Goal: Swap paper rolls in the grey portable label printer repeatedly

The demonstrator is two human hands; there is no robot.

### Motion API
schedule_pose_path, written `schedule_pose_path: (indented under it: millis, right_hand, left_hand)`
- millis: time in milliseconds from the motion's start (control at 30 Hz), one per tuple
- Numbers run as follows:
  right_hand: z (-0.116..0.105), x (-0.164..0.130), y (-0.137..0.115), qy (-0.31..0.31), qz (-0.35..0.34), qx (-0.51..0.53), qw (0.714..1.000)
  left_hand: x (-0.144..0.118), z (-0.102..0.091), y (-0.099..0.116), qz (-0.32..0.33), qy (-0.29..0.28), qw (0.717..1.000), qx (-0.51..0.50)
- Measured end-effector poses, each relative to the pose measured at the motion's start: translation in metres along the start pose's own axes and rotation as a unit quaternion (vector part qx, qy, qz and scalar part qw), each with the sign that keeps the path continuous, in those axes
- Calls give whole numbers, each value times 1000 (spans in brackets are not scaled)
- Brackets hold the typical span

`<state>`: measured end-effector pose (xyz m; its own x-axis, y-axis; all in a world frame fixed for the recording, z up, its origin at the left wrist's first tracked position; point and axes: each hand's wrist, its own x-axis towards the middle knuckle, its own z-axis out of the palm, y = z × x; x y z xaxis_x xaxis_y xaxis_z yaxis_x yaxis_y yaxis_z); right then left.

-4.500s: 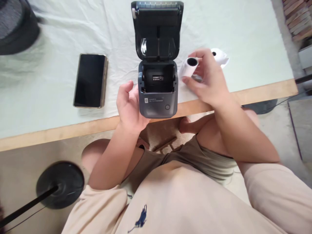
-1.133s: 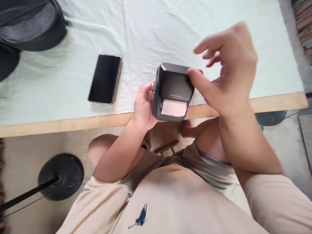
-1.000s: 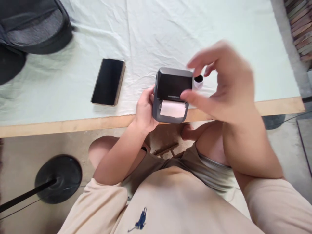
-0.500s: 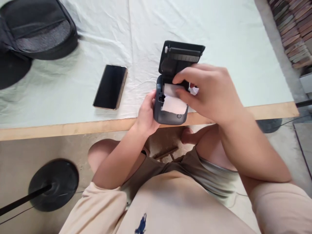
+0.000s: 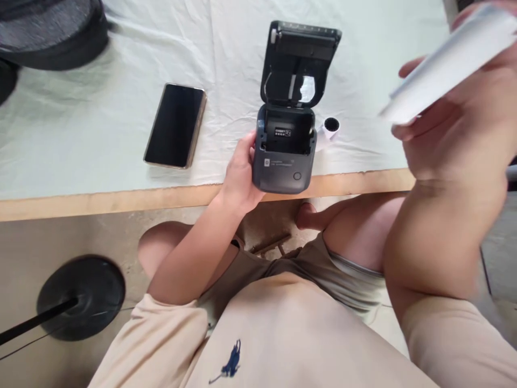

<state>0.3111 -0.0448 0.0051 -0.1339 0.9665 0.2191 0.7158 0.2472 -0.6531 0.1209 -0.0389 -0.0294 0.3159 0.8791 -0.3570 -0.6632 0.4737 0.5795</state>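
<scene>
A small dark label printer (image 5: 283,172) sits at the table's front edge, its lid (image 5: 301,64) raised and its paper bay bare inside. My left hand (image 5: 242,175) grips the printer by its left side. Up at the far right, my right hand (image 5: 456,118) is closed on a white paper roll (image 5: 452,70), blurred by motion and lifted off the table. Just right of the printer lies another small white roll (image 5: 326,133) with a dark core, partly hidden behind the printer.
A smartphone (image 5: 175,125) with a dark screen lies left of the printer on the pale cloth (image 5: 226,70). A black bag (image 5: 52,35) is at the upper left. The wooden table edge (image 5: 181,193) runs across in front of me; below stands a round black base (image 5: 81,299) with a pole.
My right hand has pulled the paper roll out of the printer and carried it up to the right. The lid now leans further back. My left hand keeps its hold.
</scene>
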Motion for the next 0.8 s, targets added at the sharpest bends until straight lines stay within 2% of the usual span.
schedule_pose_path:
  millis: [233,333,433,500,567,700,800]
  right_hand:
    - [-22,-7,74,91,112,29,989]
    - [-23,-7,95,109,153,23,982]
    - [-23,-15,88,133,125,7,983]
    - [-22,-24,72,190,77,-15,979]
    - [-16,-30,55,204,34,-42,978]
    - [8,-26,38,73,19,-98,992]
    - [24,-17,37,36,18,-109,993]
  left_hand:
    - [3,2,4,-12,42,999,-18]
    - [4,2,4,-12,34,999,-18]
    - [5,1,3,-1,25,1000,-7]
    - [4,1,3,8,25,1000,-1]
    - [3,2,3,19,23,1000,6]
    - [0,4,3,26,19,999,36]
    - [-1,5,3,34,21,998,42]
